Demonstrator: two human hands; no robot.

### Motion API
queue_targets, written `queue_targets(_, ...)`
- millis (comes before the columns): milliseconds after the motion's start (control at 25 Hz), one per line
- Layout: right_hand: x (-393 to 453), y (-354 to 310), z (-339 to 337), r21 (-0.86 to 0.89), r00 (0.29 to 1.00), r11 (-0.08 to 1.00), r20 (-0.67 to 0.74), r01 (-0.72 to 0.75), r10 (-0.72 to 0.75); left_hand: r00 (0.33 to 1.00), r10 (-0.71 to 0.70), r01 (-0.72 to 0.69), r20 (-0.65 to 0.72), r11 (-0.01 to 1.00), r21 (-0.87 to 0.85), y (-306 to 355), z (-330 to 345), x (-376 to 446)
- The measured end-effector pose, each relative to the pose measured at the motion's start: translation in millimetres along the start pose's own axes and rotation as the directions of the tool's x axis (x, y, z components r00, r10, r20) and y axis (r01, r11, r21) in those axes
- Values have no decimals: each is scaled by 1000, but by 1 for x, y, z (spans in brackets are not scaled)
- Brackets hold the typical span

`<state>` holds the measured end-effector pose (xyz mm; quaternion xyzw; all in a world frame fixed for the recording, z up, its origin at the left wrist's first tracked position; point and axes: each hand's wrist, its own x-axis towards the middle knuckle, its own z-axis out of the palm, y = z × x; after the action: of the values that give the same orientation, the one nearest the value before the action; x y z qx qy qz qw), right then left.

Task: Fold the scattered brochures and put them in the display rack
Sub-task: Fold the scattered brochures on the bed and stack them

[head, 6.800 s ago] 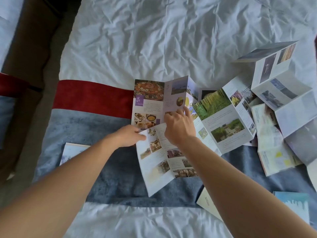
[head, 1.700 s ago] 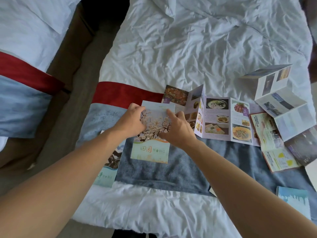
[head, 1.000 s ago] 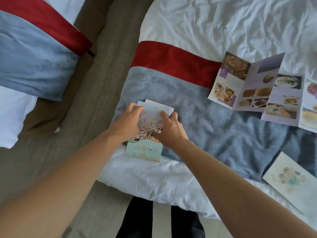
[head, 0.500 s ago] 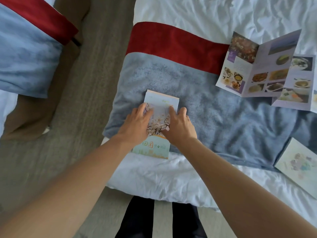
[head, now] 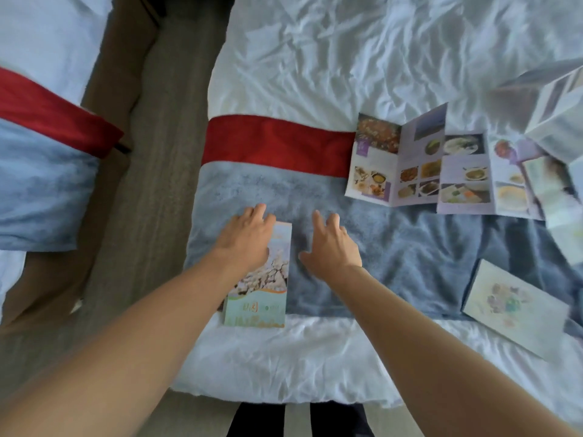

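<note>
Lying under left grip (head: 244, 239) folded brochure (head: 265, 288); right grip (head: 331, 247) just beside

The bed (head: 315, 74) takes up most of the room here, its white sheet rumpled and creased all over. Across its near end lies a runner, a red band (head: 277, 143) on the far side and a wider blue-grey plush part (head: 410, 247) on the near side, with plain white sheet below that down to the bed's edge. To the left of the bed runs a strip of grey-brown carpet (head: 157, 168). Beyond that strip, further left of the bed, stands a second bed (head: 47, 42), dressed alike in white with its own red and blue runner (head: 41, 171) and a brown base beneath it.
</note>
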<state>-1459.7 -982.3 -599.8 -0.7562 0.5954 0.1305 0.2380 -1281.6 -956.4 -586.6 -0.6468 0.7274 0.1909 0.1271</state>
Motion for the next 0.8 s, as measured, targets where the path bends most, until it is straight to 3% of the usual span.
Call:
queue_targets(360, 10, 115, -143, 23, 983, 996, -166, -82, 84, 993, -4, -7, -120, 996, -88, 84, -113, 94)
queue_targets(520, 31, 192, -167, 17, 965, 989, -217, -145, 145, 996, -61, 47, -68, 982, -185, 123, -116, 147)
queue_targets(800, 75, 291, -163, -3, 971, 979, -131, -204, 202, 962, -260, 273, 85, 889, -368, 151, -100, 205)
